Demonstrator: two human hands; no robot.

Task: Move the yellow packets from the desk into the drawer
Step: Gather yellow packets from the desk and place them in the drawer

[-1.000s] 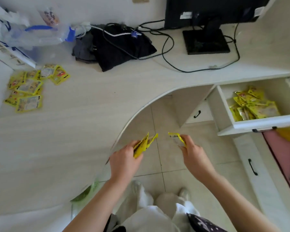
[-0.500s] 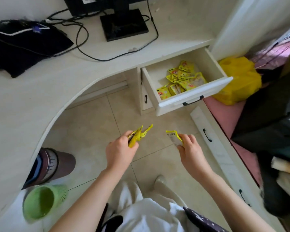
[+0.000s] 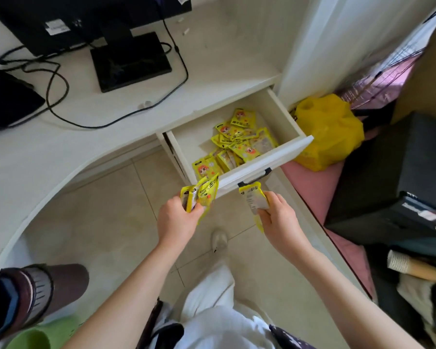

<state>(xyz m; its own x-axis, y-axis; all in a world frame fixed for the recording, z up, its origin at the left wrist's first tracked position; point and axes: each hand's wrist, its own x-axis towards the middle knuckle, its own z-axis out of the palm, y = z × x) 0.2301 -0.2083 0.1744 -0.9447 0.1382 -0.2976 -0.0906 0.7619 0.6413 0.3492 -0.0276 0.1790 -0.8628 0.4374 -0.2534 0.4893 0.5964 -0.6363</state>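
I am seeing the drawer (image 3: 267,161) standing pulled out, open from above. Its left rear floor is lying bare; the yellow packets (image 3: 239,144) are crowding the middle, right and front. The drawer's front panel is standing between both hands and the cavity: the left hand (image 3: 178,219) and right hand (image 3: 278,217) are hovering just before it, each closed on packets. The desk (image 3: 91,137) edge is overhanging the drawer's back. A yellow bag (image 3: 330,132) is sitting just right of the drawer.
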